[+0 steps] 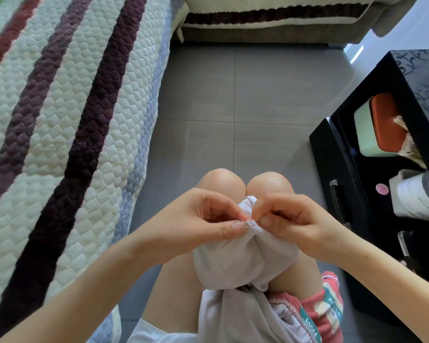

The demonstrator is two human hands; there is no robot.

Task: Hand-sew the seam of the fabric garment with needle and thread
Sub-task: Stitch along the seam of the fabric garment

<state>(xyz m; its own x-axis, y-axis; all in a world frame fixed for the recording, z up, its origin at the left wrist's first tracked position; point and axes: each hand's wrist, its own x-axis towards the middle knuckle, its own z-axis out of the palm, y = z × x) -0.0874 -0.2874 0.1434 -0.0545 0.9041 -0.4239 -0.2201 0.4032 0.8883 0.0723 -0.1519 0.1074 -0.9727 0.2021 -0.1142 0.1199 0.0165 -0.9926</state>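
Between striped quilt (67,125) and black cabinet (344,169), left hand (208,219) and right hand (289,219) pinch the grey garment (243,258), fingertips (236,225) hiding most of its seam (251,223).

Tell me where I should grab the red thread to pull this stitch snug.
Probably pinch the red thread right where it leaves the seam of the garment, coming from the right with the right hand. The left hand already pinches the fold there, and the stretch of thread over the right knee lies slack.
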